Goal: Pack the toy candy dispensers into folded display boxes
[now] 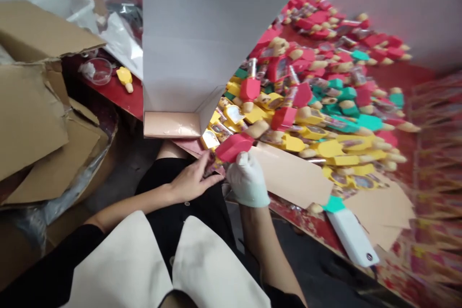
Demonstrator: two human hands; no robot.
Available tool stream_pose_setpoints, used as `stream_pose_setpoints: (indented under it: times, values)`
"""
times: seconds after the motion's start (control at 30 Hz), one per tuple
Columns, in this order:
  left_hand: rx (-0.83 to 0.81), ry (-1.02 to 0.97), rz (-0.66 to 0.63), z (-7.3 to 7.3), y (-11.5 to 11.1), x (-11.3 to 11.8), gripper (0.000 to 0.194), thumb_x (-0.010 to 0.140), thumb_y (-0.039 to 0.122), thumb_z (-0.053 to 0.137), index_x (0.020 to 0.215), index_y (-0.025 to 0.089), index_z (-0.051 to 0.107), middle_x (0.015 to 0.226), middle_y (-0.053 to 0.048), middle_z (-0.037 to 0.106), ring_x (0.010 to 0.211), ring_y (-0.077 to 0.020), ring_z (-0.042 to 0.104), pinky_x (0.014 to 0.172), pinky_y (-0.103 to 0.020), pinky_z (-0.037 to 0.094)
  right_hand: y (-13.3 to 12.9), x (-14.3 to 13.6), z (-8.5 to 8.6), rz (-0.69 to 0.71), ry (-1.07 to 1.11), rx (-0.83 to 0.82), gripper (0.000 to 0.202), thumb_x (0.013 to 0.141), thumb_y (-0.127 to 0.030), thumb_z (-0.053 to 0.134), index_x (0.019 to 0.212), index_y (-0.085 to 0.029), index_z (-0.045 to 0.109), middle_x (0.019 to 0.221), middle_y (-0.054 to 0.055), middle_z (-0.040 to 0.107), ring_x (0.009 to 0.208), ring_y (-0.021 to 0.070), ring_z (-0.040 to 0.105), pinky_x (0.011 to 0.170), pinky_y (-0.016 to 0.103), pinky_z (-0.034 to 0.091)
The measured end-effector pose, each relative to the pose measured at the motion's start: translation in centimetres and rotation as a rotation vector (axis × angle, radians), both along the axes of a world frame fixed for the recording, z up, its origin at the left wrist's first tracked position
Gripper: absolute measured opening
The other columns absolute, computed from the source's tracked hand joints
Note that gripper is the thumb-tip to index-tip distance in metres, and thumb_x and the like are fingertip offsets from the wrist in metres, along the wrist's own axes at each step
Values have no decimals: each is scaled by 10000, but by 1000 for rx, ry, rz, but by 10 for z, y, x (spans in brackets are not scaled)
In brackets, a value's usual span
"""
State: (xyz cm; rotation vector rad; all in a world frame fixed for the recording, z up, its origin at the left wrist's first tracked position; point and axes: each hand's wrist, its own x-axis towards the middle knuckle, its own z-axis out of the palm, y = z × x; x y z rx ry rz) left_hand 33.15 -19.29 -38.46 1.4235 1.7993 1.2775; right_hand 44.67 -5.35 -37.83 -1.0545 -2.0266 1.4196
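Observation:
A red plastic piece with a shiny wrapped end [235, 147] is between my two hands, above my lap. My left hand [189, 180] is bare, its fingers closed around the wrapped end. My right hand [248, 180] wears a white glove and pinches the red body between thumb and fingers. Just beyond lies a large pile of similar red, yellow and green pieces [296, 101] with tan ends and clear printed tubes. Left of the pile stands an open box [173, 124] with tall grey-white walls. Blur hides the finer details of the held piece.
Flat tan cardboard [294, 173] and a white rectangular device [352, 236] lie along the red table edge [303, 221]. Brown cartons [32, 120] stand at left. A yellow piece [124, 77] and a clear round dish [97, 71] sit behind the box. Blurred stacked packages [438, 178] line the right.

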Motion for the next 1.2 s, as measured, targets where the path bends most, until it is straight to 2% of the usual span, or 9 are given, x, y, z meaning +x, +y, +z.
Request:
stream_pose_setpoints:
  times: [0.1,0.2,0.37,0.47,0.53,0.67,0.9,1.0,1.2]
  values:
    - [-124,315,119,-19,6,14,415,1080,349,380,1425,148,493,1229,-141,693,1128,-235,710,960,-344,588,-8,-13,10,-47,22,-49,600,850,-734,537,1067,-181,622,947,69,686,812,175,649,719,313,583]
    - [21,542,222,-21,-10,-12,487,1042,480,466,1412,173,542,1154,-118,711,1077,-229,711,940,-350,588,-4,-20,31,-59,39,-106,541,767,-647,716,961,-146,652,812,49,667,719,164,611,670,312,568]
    - [367,312,621,-7,-15,-131,662,1018,625,420,1540,220,385,1518,-153,508,1458,-270,458,1231,-466,361,3,-62,57,1,147,192,330,783,-426,740,1005,-189,686,983,68,704,969,235,675,936,418,582]
    - [406,58,500,-17,15,-197,707,972,737,397,1455,226,478,1494,-121,539,1481,-269,436,1248,-457,337,3,-120,37,128,304,341,354,791,-356,710,1107,-200,672,1128,83,699,1068,229,672,1024,420,548]
    - [392,-91,486,-28,33,-216,716,956,769,388,1331,186,568,1366,-117,628,1387,-267,535,1207,-449,395,7,-157,15,237,355,343,366,810,-344,664,1138,-182,646,1144,94,700,1051,213,678,990,392,561]
    - [402,-192,538,-39,42,-210,632,943,764,436,1048,179,650,1050,-67,692,1108,-218,664,1074,-393,505,26,-193,-4,412,169,456,334,791,-329,628,1082,-167,652,1049,93,714,959,225,681,929,391,558]
    - [511,-357,543,-40,40,-196,810,825,913,393,1178,221,622,1193,-98,680,1203,-235,654,1060,-364,516,21,-200,59,664,-341,665,270,851,-224,570,1106,-165,639,1117,116,701,1018,272,652,885,364,498]
    - [551,-365,537,-30,43,-196,770,785,894,520,1117,208,630,1085,-85,696,1087,-227,690,941,-321,553,9,-210,73,717,-460,719,342,931,-162,456,1249,-143,580,1258,147,647,1105,271,637,918,357,487]
    - [568,-257,570,15,46,-199,572,821,733,680,960,183,610,915,-23,663,871,-147,661,825,-273,538,-1,-222,68,768,-604,783,375,1006,-146,327,1330,-129,514,1258,174,624,1078,258,657,932,369,500]
